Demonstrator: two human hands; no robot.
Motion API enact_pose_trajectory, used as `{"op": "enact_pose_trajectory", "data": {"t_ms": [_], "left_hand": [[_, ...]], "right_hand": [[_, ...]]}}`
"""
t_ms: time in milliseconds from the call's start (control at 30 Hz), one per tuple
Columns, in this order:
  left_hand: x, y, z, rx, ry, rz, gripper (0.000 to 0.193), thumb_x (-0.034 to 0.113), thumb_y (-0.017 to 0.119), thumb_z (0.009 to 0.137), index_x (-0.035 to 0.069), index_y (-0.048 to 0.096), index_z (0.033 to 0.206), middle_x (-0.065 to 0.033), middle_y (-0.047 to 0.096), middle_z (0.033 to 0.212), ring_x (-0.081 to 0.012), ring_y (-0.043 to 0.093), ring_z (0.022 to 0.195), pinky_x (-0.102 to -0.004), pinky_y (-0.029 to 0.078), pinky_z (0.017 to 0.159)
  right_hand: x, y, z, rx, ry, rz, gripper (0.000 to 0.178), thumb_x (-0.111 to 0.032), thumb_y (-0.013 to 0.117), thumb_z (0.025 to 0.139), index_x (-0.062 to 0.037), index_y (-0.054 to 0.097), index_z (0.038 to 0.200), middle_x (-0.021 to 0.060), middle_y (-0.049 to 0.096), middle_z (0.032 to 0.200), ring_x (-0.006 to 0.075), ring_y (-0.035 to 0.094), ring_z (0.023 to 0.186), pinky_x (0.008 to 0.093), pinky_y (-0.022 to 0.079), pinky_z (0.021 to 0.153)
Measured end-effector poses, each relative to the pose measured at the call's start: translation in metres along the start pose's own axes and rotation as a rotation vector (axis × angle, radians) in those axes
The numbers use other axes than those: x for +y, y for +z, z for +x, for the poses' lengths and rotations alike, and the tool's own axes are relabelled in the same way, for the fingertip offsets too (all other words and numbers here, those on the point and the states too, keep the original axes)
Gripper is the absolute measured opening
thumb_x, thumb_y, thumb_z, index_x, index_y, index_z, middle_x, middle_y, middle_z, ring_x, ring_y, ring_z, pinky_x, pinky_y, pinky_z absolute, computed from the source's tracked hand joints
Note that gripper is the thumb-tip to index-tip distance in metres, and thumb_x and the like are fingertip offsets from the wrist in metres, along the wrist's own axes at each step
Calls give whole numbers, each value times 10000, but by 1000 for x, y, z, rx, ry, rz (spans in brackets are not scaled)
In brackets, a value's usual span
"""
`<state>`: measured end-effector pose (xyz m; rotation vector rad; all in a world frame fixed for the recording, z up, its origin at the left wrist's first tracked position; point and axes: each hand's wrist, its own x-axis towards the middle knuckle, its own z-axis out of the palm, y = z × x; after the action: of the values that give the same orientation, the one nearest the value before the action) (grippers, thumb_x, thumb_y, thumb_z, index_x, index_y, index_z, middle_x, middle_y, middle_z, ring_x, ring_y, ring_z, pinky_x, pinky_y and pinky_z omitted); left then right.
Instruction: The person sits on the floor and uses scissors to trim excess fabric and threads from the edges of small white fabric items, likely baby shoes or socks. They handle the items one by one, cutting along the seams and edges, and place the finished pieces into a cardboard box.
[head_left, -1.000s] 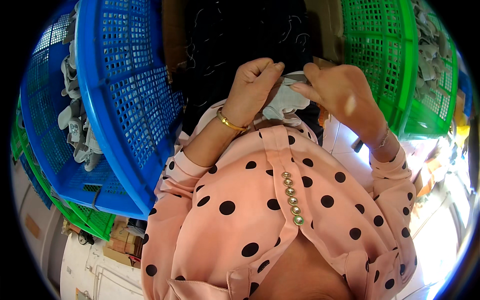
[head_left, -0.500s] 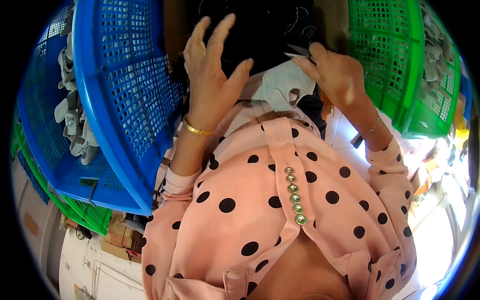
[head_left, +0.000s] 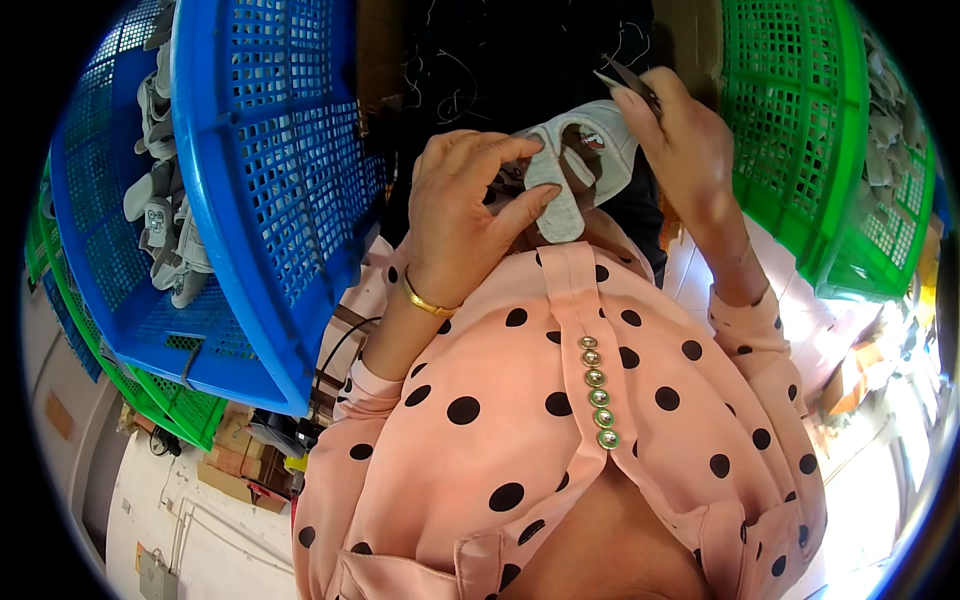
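A light grey fabric shoe upper, with an open middle and a small dark and red mark on it, lies over my lap in front of my blouse. My left hand grips its left edge, thumb on the strap-like end and forefinger at the rim. The other left fingers curl behind. At the upper right of the piece, my right hand closes round small metal thread snips, whose blades point up and left. The snips' handles are mostly hidden in the palm.
A blue plastic basket on the left and a green one on the right hold several grey fabric pieces. Loose threads lie on the dark cloth ahead. Boxes stand low at the left.
My left hand has come down and right from the air onto the shoe upper, which is turned and shows its opening. My right hand has moved slightly up and right with the snips.
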<state>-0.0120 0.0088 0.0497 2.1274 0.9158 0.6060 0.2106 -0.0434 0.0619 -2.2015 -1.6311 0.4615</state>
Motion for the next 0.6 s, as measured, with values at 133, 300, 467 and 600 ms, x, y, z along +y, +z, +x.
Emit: {"op": "enact_pose_trajectory", "data": {"t_ms": [133,300,467,600], "left_hand": [[16,-2,-7,-102,-458,-189,369,250,821,743,56,643,1002,-58,654,955,-222,581,949,-325,488,769],[28,-1,-8,-95,-708,-459,403,190,826,731,53,614,1045,-70,641,952,-218,595,906,-313,496,757],[14,2,-1,68,-48,-43,320,117,794,732,82,700,1035,-60,662,938,-224,602,836,-325,480,739],[6,8,2,53,71,-2,216,85,773,741,103,753,955,-15,680,910,-219,598,833,-320,459,707]], "right_hand": [[-14,-23,-28,-40,-120,98,358,-387,677,892,-68,546,797,78,562,571,273,567,496,335,426,448],[-17,-18,-48,-98,-140,44,368,-399,664,897,-62,551,798,77,572,575,261,563,485,337,436,460],[-20,-13,-56,-203,50,256,390,-407,669,892,-25,588,903,111,611,627,293,596,534,358,466,508],[-35,-17,-62,-433,272,690,471,-354,730,860,13,592,1121,134,630,797,183,605,655,289,485,620]]}}
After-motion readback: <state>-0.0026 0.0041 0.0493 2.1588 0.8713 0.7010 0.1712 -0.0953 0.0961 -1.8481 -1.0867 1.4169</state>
